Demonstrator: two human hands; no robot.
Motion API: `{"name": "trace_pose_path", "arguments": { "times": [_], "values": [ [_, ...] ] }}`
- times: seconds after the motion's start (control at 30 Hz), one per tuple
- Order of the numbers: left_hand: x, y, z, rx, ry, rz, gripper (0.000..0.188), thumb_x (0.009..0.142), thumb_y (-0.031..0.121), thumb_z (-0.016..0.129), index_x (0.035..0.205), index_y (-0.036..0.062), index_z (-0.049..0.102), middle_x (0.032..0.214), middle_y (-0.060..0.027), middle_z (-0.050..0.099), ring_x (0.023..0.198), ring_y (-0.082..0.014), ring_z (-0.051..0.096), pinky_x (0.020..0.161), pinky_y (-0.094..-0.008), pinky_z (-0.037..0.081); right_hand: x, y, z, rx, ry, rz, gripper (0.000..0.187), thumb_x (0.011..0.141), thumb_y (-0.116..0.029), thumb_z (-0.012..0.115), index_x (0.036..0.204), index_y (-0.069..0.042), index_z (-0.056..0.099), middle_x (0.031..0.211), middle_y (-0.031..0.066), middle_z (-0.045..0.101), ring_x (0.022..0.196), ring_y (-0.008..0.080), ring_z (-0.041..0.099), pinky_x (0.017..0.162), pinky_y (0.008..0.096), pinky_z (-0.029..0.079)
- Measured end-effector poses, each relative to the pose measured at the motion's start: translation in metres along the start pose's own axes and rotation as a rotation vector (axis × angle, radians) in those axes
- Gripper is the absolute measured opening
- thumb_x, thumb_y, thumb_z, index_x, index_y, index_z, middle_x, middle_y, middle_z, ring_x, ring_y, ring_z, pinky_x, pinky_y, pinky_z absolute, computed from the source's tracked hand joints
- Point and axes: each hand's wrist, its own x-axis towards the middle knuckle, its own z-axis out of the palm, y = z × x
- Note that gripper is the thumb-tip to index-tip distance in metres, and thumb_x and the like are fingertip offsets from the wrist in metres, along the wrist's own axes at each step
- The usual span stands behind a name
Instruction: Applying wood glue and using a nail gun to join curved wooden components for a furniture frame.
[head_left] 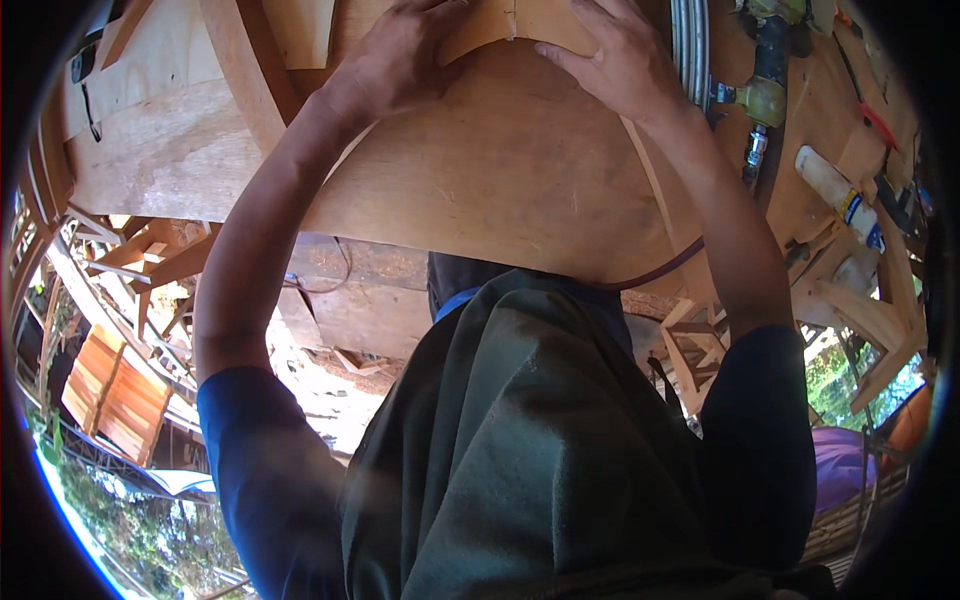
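At the top edge of the view, two curved pieces of light wood (487,24) meet end to end at a seam, forming an arch over a plywood board. My left hand (405,60) grips the arch left of the seam, with its thumb by the inner edge and its fingers over the top. On the other side my right hand (628,65) holds the arch, its thumb reaching toward the seam. The fingertips of both hands are partly cut off by the frame edge. Lower wooden parts run down beneath my forearms.
The plywood tabletop (480,190) bears a wooden bar (245,75) at left. At right are silver tubes (690,50), a fitting with a hose (765,100), a white bottle with a blue cap (840,195) and a red-handled tool (878,125). Wooden frames (695,345) stand below.
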Motion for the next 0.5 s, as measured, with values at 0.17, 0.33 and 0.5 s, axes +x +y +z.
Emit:
{"name": "trace_pose_path", "arguments": {
  "times": [0.17, 0.33, 0.5],
  "values": [
    [0.004, -0.006, 0.005, -0.129, 0.196, 0.280, 0.073, 0.075, 0.007, 0.076, 0.142, -0.0083, 0.050, 0.134, -0.0273, 0.054, 0.120, -0.0446, 0.054, 0.104, -0.0448, 0.048, 0.000, 0.027, 0.033, 0.425, 0.434, -0.314, 0.042, 0.077, -0.012, 0.082, 0.112, -0.002, 0.063, 0.106, 0.0208, 0.058, 0.099, 0.0420, 0.059, 0.084, 0.0448, 0.052],
    [0.001, 0.007, -0.006, 0.005, 0.018, 0.051, 0.070, 0.075, 0.006, 0.074, 0.139, -0.0104, 0.050, 0.132, -0.0281, 0.054, 0.119, -0.0457, 0.054, 0.101, -0.0456, 0.049, 0.002, 0.028, 0.040, 0.341, 0.429, -0.278, 0.044, 0.076, -0.015, 0.084, 0.112, -0.001, 0.063, 0.104, 0.0207, 0.058, 0.095, 0.0414, 0.060, 0.081, 0.0445, 0.052],
    [0.003, 0.009, -0.008, 0.032, 0.028, 0.053, 0.069, 0.077, 0.006, 0.074, 0.139, -0.0108, 0.050, 0.130, -0.0280, 0.054, 0.118, -0.0457, 0.053, 0.101, -0.0456, 0.049, 0.000, 0.015, 0.019, 0.203, 0.238, -0.131, 0.040, 0.077, -0.014, 0.083, 0.111, -0.002, 0.064, 0.103, 0.0201, 0.058, 0.096, 0.0409, 0.060, 0.080, 0.0440, 0.051]
  ]
}}
